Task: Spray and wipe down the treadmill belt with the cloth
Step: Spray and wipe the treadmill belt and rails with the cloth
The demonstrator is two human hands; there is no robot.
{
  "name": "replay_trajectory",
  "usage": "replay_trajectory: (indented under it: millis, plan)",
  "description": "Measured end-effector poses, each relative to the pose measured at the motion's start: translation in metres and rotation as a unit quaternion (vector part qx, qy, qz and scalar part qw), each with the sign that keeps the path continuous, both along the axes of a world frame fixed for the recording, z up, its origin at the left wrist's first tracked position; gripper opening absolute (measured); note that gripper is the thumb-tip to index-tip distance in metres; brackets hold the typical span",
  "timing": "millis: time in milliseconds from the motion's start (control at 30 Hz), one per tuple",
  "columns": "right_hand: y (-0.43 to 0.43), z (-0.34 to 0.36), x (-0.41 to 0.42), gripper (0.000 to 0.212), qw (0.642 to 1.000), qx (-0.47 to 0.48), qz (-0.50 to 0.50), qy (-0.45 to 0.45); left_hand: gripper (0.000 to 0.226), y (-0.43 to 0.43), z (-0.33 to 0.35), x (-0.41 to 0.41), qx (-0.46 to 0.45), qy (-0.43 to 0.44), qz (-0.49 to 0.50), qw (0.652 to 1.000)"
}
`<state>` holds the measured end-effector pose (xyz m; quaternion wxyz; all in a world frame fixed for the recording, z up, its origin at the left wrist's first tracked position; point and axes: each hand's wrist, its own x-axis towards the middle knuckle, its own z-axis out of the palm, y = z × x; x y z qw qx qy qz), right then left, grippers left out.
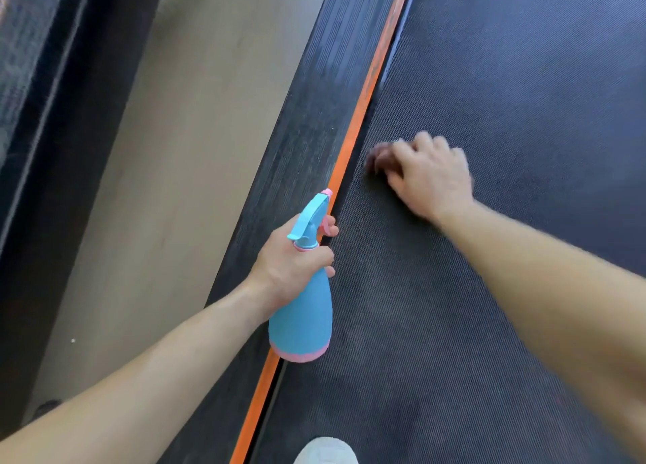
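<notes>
The dark textured treadmill belt [489, 79] fills the right of the view. My left hand [293, 261] grips a blue spray bottle [302, 320] with a pink base by its neck, a finger at the pink trigger, nozzle pointing up the belt's left edge. My right hand [430, 177] is down on the belt with curled fingers, holding a small dark cloth [379, 157] that shows only as a blurred patch past the fingertips.
An orange stripe [363, 110] and a black ribbed side rail [321, 89] run along the belt's left edge. Tan floor [167, 156] lies left of the rail, with a dark frame [38, 131] beyond. A white shoe tip [327, 451] stands on the belt at the bottom.
</notes>
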<state>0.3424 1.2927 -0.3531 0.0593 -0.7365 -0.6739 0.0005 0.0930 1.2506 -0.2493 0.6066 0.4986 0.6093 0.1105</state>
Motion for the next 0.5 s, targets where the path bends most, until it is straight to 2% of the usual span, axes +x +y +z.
replay_trajectory:
  millis: [67,133,200,267,333,367,433,500]
  plan:
    - [0.004,0.0,-0.003,0.036,0.999,0.0,-0.05,0.016,0.046,0.0,0.0,-0.002,-0.005,-0.003,-0.002,1.0]
    - [-0.036,-0.001,-0.026,0.031,0.998,0.014,-0.065,0.008,0.048,0.001,0.001,-0.002,-0.004,-0.007,-0.001,1.0]
    - [-0.11,-0.001,-0.058,0.03,0.999,-0.007,0.004,0.048,0.044,0.002,0.001,-0.001,-0.005,-0.007,-0.004,1.0]
    - [-0.169,-0.002,-0.077,0.032,0.989,-0.019,0.135,0.053,0.04,0.003,0.003,0.001,-0.008,-0.004,-0.011,1.0]
    - [-0.166,-0.005,-0.065,0.032,0.979,-0.027,0.2,0.039,0.04,0.004,0.001,0.001,-0.011,-0.004,-0.014,1.0]
    - [-0.142,-0.008,-0.056,0.03,0.984,-0.022,0.177,0.027,0.039,0.005,-0.001,0.001,-0.008,-0.005,-0.009,1.0]
    - [-0.076,-0.009,-0.04,0.029,0.998,0.023,0.048,0.018,0.042,0.005,-0.003,0.002,-0.008,-0.009,-0.007,1.0]
    - [-0.011,-0.006,-0.022,0.034,0.998,0.029,-0.058,0.026,0.05,0.005,-0.006,0.0,-0.006,-0.008,-0.007,1.0]
